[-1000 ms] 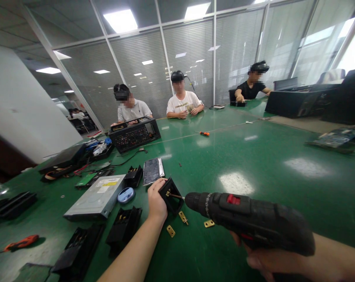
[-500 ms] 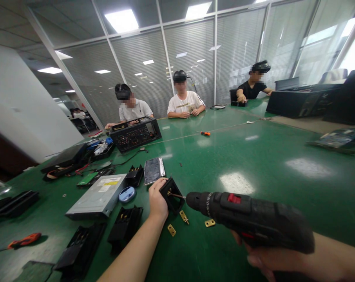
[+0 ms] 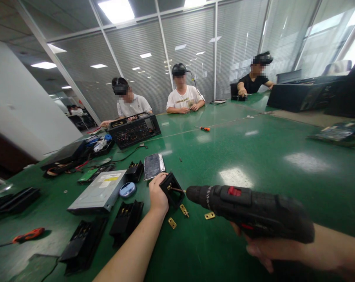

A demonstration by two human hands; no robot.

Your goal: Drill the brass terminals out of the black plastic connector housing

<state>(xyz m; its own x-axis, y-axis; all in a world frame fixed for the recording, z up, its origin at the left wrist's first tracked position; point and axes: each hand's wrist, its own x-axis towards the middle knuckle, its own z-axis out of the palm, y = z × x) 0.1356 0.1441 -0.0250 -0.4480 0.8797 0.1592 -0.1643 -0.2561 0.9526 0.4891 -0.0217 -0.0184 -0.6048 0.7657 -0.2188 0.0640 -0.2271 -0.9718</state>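
Glass partitions [image 3: 192,43] rise beyond a green counter [image 3: 230,147], where three people [image 3: 185,100] sit at the far side. Near the middle, the left hand [image 3: 159,196] is clamped on a tilted black holder [image 3: 168,181]. Apart from it, the right hand [image 3: 261,248] grips a black power drill [image 3: 254,209], its bit [image 3: 178,190] pointing into the holder's hollow. Three brass plates [image 3: 172,223] lie near the holder; a silver disc drive [image 3: 98,192] lies left.

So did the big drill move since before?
No, not noticeably: the drill keeps its place against the rightmost gold plate. Only the whole view shifted.
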